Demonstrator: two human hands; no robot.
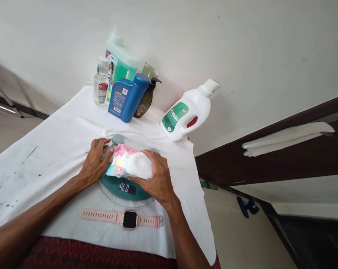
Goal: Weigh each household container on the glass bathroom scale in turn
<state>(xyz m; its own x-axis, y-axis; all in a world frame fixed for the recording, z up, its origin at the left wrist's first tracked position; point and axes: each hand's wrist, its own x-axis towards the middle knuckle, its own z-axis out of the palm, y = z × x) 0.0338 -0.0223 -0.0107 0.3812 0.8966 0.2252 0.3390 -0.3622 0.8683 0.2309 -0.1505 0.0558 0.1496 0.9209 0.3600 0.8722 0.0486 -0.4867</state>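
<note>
My right hand (pixel 157 175) grips the right end of a wet wipes pack (pixel 126 161), thumb along the near side and fingers over the far side. The pack is pink, white and pale blue, with a white oval lid. It is over a round glass scale (pixel 110 188); whether it rests on the glass I cannot tell. The scale's display (pixel 127 188) is lit with digits. My left hand (pixel 96 158) is open at the scale's left edge, thumb close to the pack's left end. A pink-strapped smartwatch (pixel 130 219) lies flat in front of the scale.
Toward the wall stand a clear bottle (pixel 101 84), a large green jug (pixel 121 56), a blue bottle (pixel 127 99), a dark pump bottle (pixel 146 99) and a white detergent bottle (pixel 198 108). A white cloth (pixel 65 149) covers the table. A folded white cloth (pixel 286 139) hangs at right.
</note>
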